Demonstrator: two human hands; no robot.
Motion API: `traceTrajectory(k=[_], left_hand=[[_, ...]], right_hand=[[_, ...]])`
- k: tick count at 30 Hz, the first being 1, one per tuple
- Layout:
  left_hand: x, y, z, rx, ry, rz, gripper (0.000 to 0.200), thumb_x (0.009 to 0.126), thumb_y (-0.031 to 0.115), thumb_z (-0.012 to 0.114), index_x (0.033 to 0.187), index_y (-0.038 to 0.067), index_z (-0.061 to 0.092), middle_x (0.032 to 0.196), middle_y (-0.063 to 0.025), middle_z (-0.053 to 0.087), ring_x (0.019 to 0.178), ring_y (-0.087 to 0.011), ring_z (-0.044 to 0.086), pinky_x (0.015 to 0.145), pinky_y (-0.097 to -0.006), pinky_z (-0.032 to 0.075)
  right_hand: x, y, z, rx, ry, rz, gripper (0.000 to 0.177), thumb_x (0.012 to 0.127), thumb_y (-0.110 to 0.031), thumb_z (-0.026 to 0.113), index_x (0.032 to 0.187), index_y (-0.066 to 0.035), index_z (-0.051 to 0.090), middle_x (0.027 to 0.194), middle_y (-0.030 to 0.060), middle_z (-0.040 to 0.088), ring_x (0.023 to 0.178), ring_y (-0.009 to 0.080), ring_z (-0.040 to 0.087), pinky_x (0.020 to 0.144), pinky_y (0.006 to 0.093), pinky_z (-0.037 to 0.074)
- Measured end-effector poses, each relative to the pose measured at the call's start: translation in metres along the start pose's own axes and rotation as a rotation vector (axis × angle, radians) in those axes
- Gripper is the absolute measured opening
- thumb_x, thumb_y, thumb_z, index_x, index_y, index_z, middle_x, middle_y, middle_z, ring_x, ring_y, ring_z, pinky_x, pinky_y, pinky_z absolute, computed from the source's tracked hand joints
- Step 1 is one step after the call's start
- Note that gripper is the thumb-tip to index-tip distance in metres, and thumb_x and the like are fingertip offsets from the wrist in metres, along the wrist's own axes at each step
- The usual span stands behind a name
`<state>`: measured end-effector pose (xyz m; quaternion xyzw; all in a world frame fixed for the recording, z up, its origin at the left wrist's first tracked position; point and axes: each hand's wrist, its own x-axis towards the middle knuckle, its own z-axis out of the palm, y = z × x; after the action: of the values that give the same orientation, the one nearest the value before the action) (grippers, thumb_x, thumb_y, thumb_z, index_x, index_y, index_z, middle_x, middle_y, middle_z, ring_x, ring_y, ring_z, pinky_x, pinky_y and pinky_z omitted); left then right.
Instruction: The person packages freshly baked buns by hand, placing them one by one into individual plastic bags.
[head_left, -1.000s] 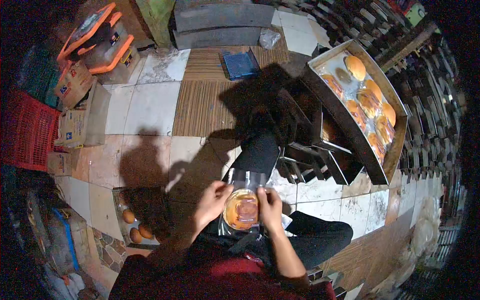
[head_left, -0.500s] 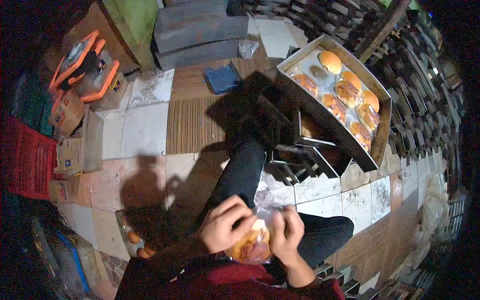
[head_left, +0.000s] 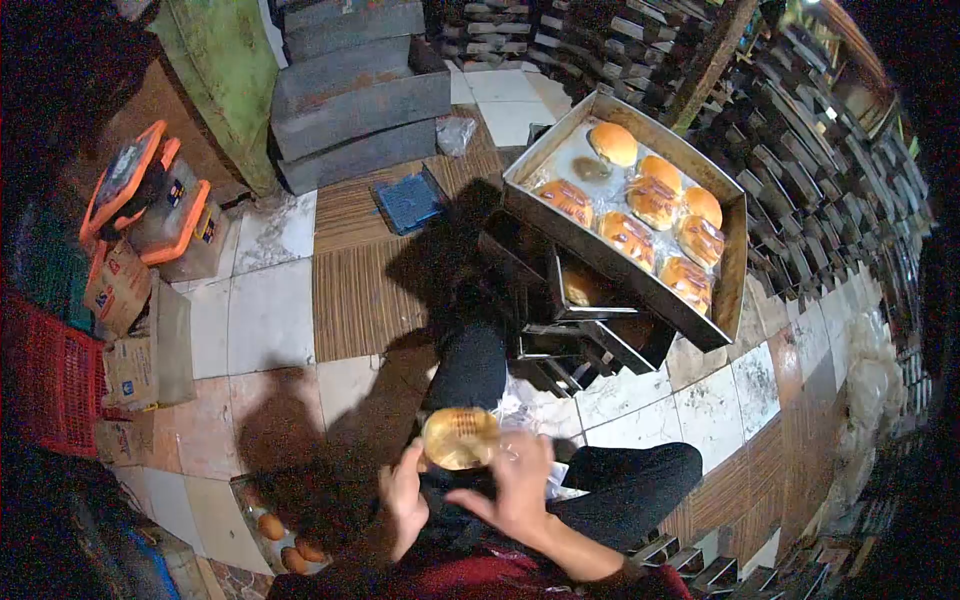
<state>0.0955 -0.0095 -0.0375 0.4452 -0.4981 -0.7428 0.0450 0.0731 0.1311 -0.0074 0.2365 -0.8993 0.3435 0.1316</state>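
A glazed round bun (head_left: 460, 438), brown on top and in clear plastic, is in front of me above my dark trouser leg. My left hand (head_left: 403, 495) is beside its lower left edge, fingers stretched upward and fingertips right at the bun. My right hand (head_left: 515, 485) overlaps the bun's right side; its thumb points out to the left, while its fingers are smeared by motion. Clear plastic shows around those blurred fingers, and I cannot tell whether they grip it.
A deep metal tray (head_left: 735, 270) of glazed buns (head_left: 655, 203) rests on stacked dark trays at the right. Several eggs (head_left: 270, 526) lie lower left. Orange-lidded tubs (head_left: 175, 225) and a red crate (head_left: 50, 375) stand left. A blue square (head_left: 408, 202) lies on the floor.
The bun has moved up and left, away from my body. My hands, earlier pinched together at the plastic above it, are now apart and lower. The view has shifted slightly.
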Motion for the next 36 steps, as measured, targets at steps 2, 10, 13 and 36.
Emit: traceTrajectory(k=[2, 10, 13, 36], left_hand=[[-0.014, 0.021, 0.006, -0.131, 0.000, -0.221, 0.017, 0.082, 0.025, 0.058, 0.087, 0.009, 0.063, 0.077, 0.0002, 0.059, 0.068, -0.0079, 0.045, 0.062, -0.0251, 0.031], [-0.027, 0.055, 0.015, -0.226, -0.073, 0.122, 0.022, 0.086, 0.022, 0.051, 0.097, 0.004, 0.058, 0.086, -0.0008, 0.055, 0.073, -0.0095, 0.049, 0.063, -0.0219, 0.033], [-0.023, 0.038, 0.016, -0.242, -0.126, 0.151, 0.017, 0.087, 0.017, 0.051, 0.095, 0.004, 0.058, 0.085, -0.0014, 0.055, 0.072, -0.0093, 0.050, 0.063, -0.0217, 0.034], [0.050, -0.054, 0.067, 0.323, -0.602, 0.115, 0.020, 0.087, 0.020, 0.052, 0.091, 0.001, 0.058, 0.080, -0.0006, 0.057, 0.071, -0.0086, 0.050, 0.065, -0.0225, 0.041]], right_hand=[[0.010, 0.011, 0.010, -0.085, -0.247, -0.134, 0.050, 0.066, -0.016, 0.071, 0.108, -0.006, 0.047, 0.093, 0.0149, 0.049, 0.088, 0.0304, 0.048, 0.076, 0.0398, 0.038], [0.223, 0.054, -0.139, -0.456, 0.629, -0.240, 0.043, 0.071, -0.005, 0.063, 0.111, -0.001, 0.049, 0.108, 0.0194, 0.053, 0.104, 0.0353, 0.047, 0.091, 0.0404, 0.035], [0.200, 0.026, -0.156, -0.313, 0.955, -0.307, 0.035, 0.075, 0.009, 0.055, 0.109, -0.001, 0.050, 0.104, 0.0158, 0.053, 0.096, 0.0284, 0.052, 0.086, 0.0373, 0.041], [-0.104, 0.142, 0.023, -0.165, -0.507, 0.058, 0.014, 0.074, -0.006, 0.049, 0.087, -0.001, 0.046, 0.087, 0.0185, 0.053, 0.082, 0.0342, 0.055, 0.073, 0.0398, 0.046]])
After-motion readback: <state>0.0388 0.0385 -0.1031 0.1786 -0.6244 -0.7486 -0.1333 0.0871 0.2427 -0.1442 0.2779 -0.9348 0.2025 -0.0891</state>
